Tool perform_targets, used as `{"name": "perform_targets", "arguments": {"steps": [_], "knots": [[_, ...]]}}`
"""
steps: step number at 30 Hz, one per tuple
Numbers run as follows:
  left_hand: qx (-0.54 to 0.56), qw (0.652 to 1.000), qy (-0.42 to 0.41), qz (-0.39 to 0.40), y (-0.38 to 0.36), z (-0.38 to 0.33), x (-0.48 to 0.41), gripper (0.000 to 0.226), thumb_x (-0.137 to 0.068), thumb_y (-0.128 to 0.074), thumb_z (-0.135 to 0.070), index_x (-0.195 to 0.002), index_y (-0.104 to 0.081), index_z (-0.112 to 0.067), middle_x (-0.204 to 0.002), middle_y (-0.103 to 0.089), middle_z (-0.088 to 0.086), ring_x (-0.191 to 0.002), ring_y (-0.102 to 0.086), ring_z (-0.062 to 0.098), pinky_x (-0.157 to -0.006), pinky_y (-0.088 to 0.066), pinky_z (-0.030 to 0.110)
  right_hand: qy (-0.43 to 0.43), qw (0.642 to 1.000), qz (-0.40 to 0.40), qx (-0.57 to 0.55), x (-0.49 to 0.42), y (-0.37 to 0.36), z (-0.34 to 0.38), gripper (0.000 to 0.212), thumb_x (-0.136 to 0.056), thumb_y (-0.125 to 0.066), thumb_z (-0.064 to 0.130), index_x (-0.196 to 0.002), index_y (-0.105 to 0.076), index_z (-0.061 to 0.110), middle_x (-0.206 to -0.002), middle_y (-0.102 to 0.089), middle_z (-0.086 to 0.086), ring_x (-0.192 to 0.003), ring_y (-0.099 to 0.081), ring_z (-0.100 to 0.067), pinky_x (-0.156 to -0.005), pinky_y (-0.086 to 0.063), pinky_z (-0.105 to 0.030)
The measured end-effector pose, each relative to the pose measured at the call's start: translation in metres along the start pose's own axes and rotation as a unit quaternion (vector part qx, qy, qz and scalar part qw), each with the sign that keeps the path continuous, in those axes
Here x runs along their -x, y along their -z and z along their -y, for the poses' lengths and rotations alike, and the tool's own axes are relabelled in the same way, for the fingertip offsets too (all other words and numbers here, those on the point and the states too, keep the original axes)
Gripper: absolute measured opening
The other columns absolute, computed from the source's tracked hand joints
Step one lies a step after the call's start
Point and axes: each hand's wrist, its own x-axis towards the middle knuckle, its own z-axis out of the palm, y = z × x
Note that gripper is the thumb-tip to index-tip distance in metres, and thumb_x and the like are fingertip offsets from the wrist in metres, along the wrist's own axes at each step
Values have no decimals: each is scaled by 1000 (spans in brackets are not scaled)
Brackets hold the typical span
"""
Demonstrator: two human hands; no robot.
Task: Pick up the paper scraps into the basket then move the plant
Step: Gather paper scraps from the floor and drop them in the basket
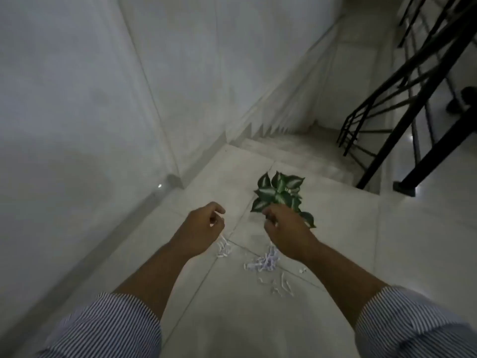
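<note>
Landing layout, hands out over the floor, stairs ahead.

I saw the plant (280, 196) on the floor (361, 241) ahead of center, near the top step of the stairs (296, 148), which dropped away behind it. Railing (413, 104) ran to the right of the stairs, wall (77, 99) to the left. My right hand (285, 232) sat just in front of the plant, overlapping its near leaves; left hand (202, 227) was left of it, apart. Paper scraps (263, 263) lay on the floor between and below both hands, more scattered nearer me. Sleeves (111, 329) at the bottom corners.
</note>
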Motion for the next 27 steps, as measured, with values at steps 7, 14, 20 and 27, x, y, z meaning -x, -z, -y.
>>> {"name": "perform_targets", "arguments": {"steps": [7, 14, 20, 27], "knots": [[-26, 998, -13, 52, -164, 166, -10, 6, -88, -58, -21, -87, -61, -27, -81, -66, -5, -74, -61, 7, -69, -47, 20, -5, 997, 75, 36, -7, -161, -135, 29, -95, -50, 22, -123, -55, 17, -124, -57, -8, -112, -54, -21, -94, -42, -28], [-90, 993, 12, 70, -256, 276, -45, 34, -80, -47, -40, -96, -66, -17, -97, -65, 1, -90, -59, 13, -83, -43, 24, -65, 987, 123, 80, -38, -239, -228, 40, -93, -50, 34, -132, -47, 23, -135, -51, -4, -120, -52, -20, -99, -42, -30], [-228, 972, 40, 51, -280, 284, -91, 66, -86, -55, -21, -147, -31, -12, -159, -19, 17, -147, -17, 33, -109, -35, 44, -32, 968, 192, 155, -33, -292, -268, 57, -95, -40, 41, -149, -26, 27, -161, -18, -1, -149, -17, -18, -120, -20, -37], [-308, 948, 64, 43, -299, 300, -120, 61, -93, -42, -11, -151, -25, -18, -147, -39, 13, -129, -41, 32, -96, -46, 45, 11, 945, 221, 241, -28, -302, -287, 70, -94, -41, 27, -154, -5, 22, -164, 8, -6, -151, 4, -24, -122, -3, -52]]}}
